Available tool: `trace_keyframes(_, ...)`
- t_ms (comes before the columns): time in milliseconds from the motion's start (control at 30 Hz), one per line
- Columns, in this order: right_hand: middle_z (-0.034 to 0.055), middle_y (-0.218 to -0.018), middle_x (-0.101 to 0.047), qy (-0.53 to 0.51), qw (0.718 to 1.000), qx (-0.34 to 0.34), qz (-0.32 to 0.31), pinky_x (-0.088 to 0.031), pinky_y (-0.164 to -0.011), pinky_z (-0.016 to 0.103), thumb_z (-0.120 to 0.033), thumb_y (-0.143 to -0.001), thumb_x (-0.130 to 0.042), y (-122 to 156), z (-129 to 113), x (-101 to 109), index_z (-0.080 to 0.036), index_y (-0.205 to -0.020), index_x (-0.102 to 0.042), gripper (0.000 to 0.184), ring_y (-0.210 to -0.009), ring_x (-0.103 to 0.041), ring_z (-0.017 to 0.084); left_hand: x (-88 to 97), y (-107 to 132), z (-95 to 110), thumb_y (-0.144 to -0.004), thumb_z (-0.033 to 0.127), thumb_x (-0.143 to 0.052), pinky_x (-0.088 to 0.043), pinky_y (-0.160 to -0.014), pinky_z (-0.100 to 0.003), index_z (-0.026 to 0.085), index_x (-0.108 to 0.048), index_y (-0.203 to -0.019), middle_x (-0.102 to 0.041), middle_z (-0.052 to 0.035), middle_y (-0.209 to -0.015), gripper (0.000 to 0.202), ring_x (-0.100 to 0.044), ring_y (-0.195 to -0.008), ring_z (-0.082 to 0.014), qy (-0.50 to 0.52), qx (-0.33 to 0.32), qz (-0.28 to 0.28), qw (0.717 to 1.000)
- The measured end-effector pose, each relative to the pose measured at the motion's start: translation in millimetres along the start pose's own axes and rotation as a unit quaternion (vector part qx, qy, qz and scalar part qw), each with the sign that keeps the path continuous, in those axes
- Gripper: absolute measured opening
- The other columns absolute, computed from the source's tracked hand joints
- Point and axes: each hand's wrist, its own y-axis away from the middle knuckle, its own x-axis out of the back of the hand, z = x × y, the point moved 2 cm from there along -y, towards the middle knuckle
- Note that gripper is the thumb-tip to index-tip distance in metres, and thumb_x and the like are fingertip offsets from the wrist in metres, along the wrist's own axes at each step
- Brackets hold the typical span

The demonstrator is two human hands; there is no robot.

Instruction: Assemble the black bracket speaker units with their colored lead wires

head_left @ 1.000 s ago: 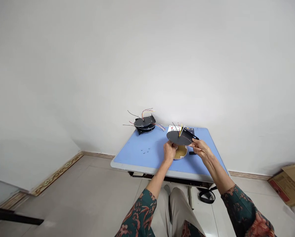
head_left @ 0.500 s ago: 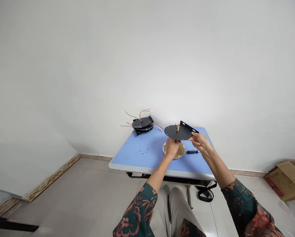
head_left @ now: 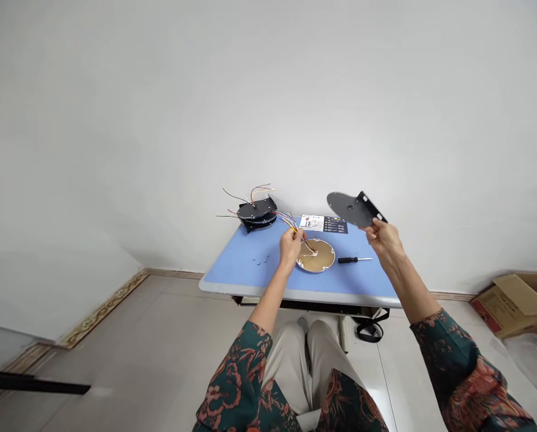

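The left hand [head_left: 290,247] is held low over the blue table, with the forearm slanting up from the body, and its fingers are closed around a bundle of coloured wires [head_left: 290,222]. The lower ends of these wires are led down to the middle of a round tan disc [head_left: 320,259], which is lying flat on the table just beside the hand. The upper ends are fanned out toward a stacked black round assembly [head_left: 254,215], and its own thin wires are standing up from it.

The right hand [head_left: 384,237] is raised higher and is kept well apart from the left, with the forearm lifted and the wrist bent back. A black metal plate [head_left: 356,210] is gripped at its edge by this hand. The plate is tilted in the air, past the far right part of the table, and it is touching nothing else.

A black-handled screwdriver [head_left: 353,260] is lying to the right of the disc, and a printed instruction sheet [head_left: 323,224] is placed behind it. A few small screws [head_left: 260,260] are scattered on the left part of the table [head_left: 232,270].
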Motion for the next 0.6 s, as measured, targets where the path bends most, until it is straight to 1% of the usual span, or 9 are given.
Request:
trace_keyframes(67, -0.0076, -0.05, -0.044, 0.034, 0.999, -0.032, -0.019, -0.023, -0.027, 0.011, -0.015, -0.101, -0.049, 0.7, 28.7, -0.8, -0.021, -0.081, -0.041, 0.022, -0.033, -0.045, 0.006, 10.8, -2.2, -9.4, -0.08, 0.036, -0.066, -0.047, -0.069, -0.026, 0.017, -0.063, -0.073, -0.066, -0.0013, -0.07, 0.02, -0.06, -0.068, -0.0147, 0.048, 0.054, 0.019, 0.997)
trace_keyframes(133, -0.0067, -0.048, -0.044, 0.077, 0.994, -0.06, -0.046, -0.022, -0.028, 0.012, -0.014, -0.1, -0.052, 0.8, 54.0, -4.7, -0.02, -0.08, -0.042, 0.023, -0.035, -0.053, 0.01, 19.5, -1.0, -18.9, -0.075, 0.037, -0.072, -0.047, -0.068, -0.026, 0.016, -0.064, -0.072, -0.064, -0.0007, -0.067, 0.023, -0.061, -0.067, -0.0146, 0.067, 0.096, 0.039, 0.992)
trace_keyframes(200, -0.0032, -0.048, -0.049, 0.128, 0.985, -0.081, -0.078, -0.021, -0.029, 0.014, -0.011, -0.099, -0.051, -0.4, 72.9, -10.1, -0.019, -0.078, -0.043, 0.024, -0.039, -0.059, 0.012, 26.2, 1.8, -27.6, -0.073, 0.036, -0.074, -0.05, -0.07, -0.027, 0.016, -0.062, -0.069, -0.062, 0.0002, -0.063, 0.024, -0.061, -0.065, -0.0143, 0.064, 0.12, 0.052, 0.989)
trace_keyframes(267, 0.0025, -0.051, -0.057, 0.185, 0.972, -0.093, -0.112, -0.022, -0.031, 0.015, -0.01, -0.099, -0.05, -2.8, 84.5, -15.1, -0.018, -0.076, -0.045, 0.025, -0.044, -0.064, 0.014, 30.5, 4.7, -35.3, -0.074, 0.034, -0.073, -0.053, -0.07, -0.03, 0.016, -0.06, -0.067, -0.06, 0.0008, -0.06, 0.023, -0.061, -0.061, -0.0143, 0.059, 0.144, 0.054, 0.986)
trace_keyframes(333, 0.0058, -0.054, -0.062, 0.247, 0.954, -0.094, -0.141, -0.024, -0.033, 0.016, -0.011, -0.099, -0.051, -6.2, 89.7, -18.4, -0.016, -0.075, -0.048, 0.025, -0.047, -0.067, 0.015, 33.0, 7.1, -41.6, -0.075, 0.031, -0.072, -0.054, -0.067, -0.032, 0.017, -0.058, -0.068, -0.059, 0.0011, -0.058, 0.021, -0.062, -0.057, -0.0146, 0.053, 0.17, 0.049, 0.983)
trace_keyframes(400, 0.0045, -0.054, -0.062, 0.314, 0.933, -0.081, -0.158, -0.027, -0.035, 0.017, -0.013, -0.098, -0.054, -9.9, 90.2, -20.1, -0.016, -0.075, -0.052, 0.024, -0.047, -0.067, 0.015, 34.5, 8.9, -46.0, -0.077, 0.027, -0.07, -0.055, -0.063, -0.031, 0.017, -0.058, -0.07, -0.06, 0.001, -0.058, 0.018, -0.062, -0.054, -0.0143, 0.044, 0.188, 0.047, 0.98)
trace_keyframes(500, -0.0003, -0.049, -0.059, 0.416, 0.896, -0.031, -0.154, -0.034, -0.04, 0.02, -0.017, -0.096, -0.059, -14.8, 86.5, -22.3, -0.016, -0.073, -0.056, 0.023, -0.041, -0.062, 0.013, 36.2, 11.3, -49.2, -0.078, 0.025, -0.069, -0.056, -0.06, -0.028, 0.017, -0.058, -0.072, -0.062, 0.0001, -0.062, 0.015, -0.062, -0.053, -0.0127, 0.026, 0.197, 0.045, 0.979)
trace_keyframes(600, -0.0019, -0.049, -0.059, 0.497, 0.856, 0.022, -0.141, -0.042, -0.05, 0.021, -0.019, -0.093, -0.063, -19.5, 83.7, -26.6, -0.016, -0.07, -0.059, 0.023, -0.041, -0.06, 0.013, 38.4, 13.3, -49.7, -0.079, 0.027, -0.069, -0.055, -0.058, -0.026, 0.017, -0.058, -0.073, -0.06, 0.0015, -0.06, 0.016, -0.06, -0.053, -0.012, 0.005, 0.197, 0.037, 0.98)
